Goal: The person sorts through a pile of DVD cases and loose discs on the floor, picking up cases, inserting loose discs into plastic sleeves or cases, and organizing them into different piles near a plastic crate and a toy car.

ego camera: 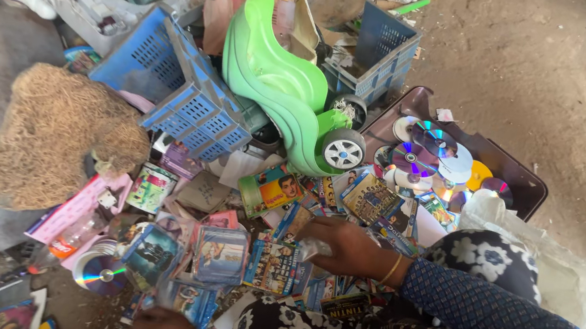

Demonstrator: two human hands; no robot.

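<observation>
The person is sitting on a dirt floor at the near edge of a dense heap of disc cases. The right hand is reaching in over the middle of the heap, fingers curled around a small clear plastic sleeve; the grip is appearing light, mostly fingertips. The left hand is resting low at the near edge of the heap beside a clear-wrapped case; whether it is gripping anything, I cannot tell.

The sleeve is lying roughly level in the hand, its long axis running left to right, its free end pointing left toward a stack of printed cases. Its exact outline is hard to read through the glare.

Risks, as judged from this view:
- The sleeve is slick and thinly held; it could be slipping out and getting lost among the look-alike covers beneath.
- The cases are overlapping loosely, so pressing on one could be sliding its neighbours toward the person's lap.
- A green plastic toy car is leaning on a tilted blue crate at the far side of the heap; a nudge to the pile could be bringing it down onto the bare discs in the dark tray at the far right corner.
- A loose disc at the near left edge is lying face up in the dirt, open to scratching.
</observation>
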